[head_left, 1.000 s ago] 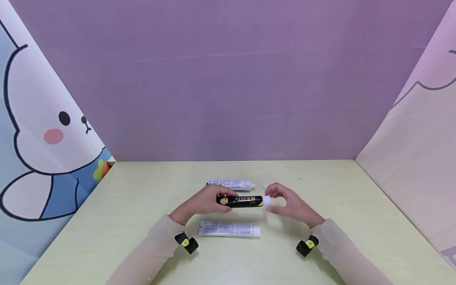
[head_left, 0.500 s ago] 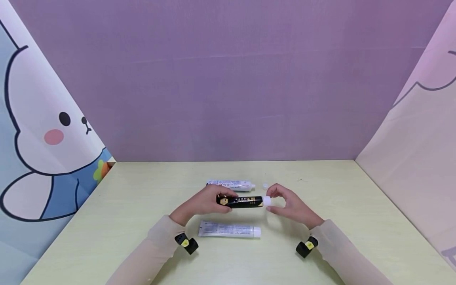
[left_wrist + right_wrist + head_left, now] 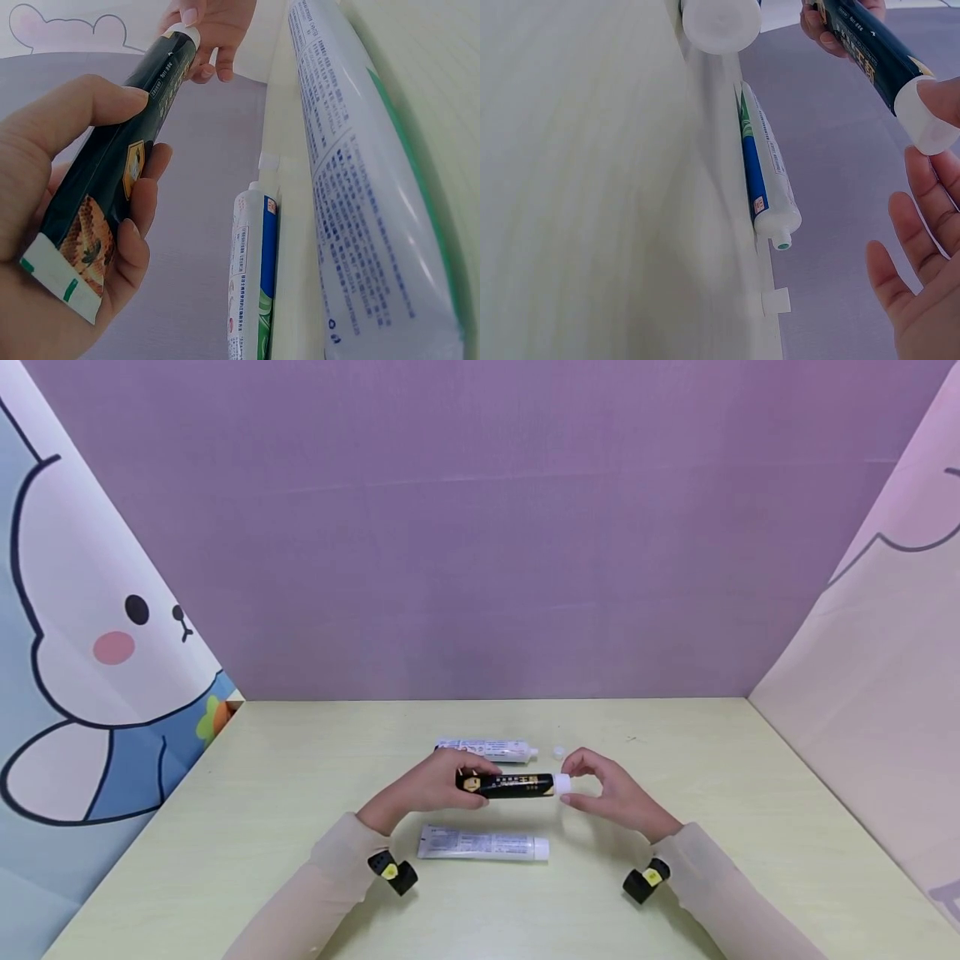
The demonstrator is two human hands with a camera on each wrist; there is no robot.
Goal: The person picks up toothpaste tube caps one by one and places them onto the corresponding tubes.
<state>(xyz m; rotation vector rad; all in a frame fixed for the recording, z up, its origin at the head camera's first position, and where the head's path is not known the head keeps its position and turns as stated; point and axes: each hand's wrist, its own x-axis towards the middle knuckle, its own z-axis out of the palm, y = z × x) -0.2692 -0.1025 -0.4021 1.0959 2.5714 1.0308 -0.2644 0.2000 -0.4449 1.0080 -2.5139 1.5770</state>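
Observation:
A black toothpaste tube (image 3: pixel 517 786) with gold lettering lies level above the table, gripped near its crimped end by my left hand (image 3: pixel 442 781). In the left wrist view, the thumb presses on one side of the tube and the fingers curl round the other. Its white cap (image 3: pixel 924 120) points right and is still on the tube. My right hand (image 3: pixel 611 789) pinches that cap between thumb and index finger; the other fingers are spread apart below it in the right wrist view.
A white tube with a white cap (image 3: pixel 480 843) lies nearer on the table (image 3: pixel 525 910). Behind the hands lies a white, blue and green tube (image 3: pixel 769 165), uncapped, its nozzle facing right. A small loose white cap (image 3: pixel 558 751) sits beside that nozzle. A purple partition (image 3: pixel 480 568) stands behind.
The right fingertips have shifted slightly rightward round the cap since the first frame. The left hand and the black tube stay almost still.

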